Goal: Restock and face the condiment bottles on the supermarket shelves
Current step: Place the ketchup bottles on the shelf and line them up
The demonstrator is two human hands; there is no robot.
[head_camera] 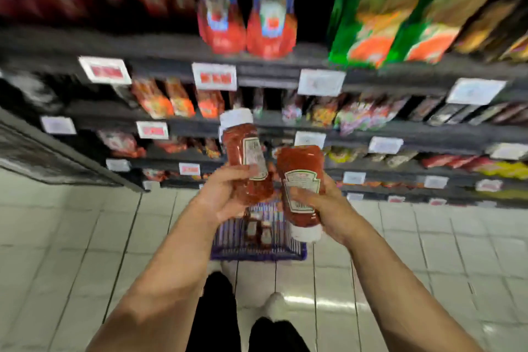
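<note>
The left hand (220, 197) holds a ketchup bottle (245, 160), fingers curled round its lower part. This left bottle stands almost up and down, with its white cap (236, 118) at the top, pointing far toward the shelves (257, 126), and it leans a little to the left. The right hand (323, 208) holds a second bottle (301, 188) the other way round. Its white cap (305, 233) points down and near, and its red flat end points up. Its label faces the camera. The two bottles are just beside each other in the air, in front of the shelves.

Down on the tiled floor (85, 237), below the hands, sits a blue basket (228, 246). More dark bottles (258, 230) stand in it, but they are blurry.

On the top shelf stand two red bottles with blue labels (245, 23). Green packs (380, 17) are to their right. White price tags (214, 76) hang on the shelf edges.
</note>
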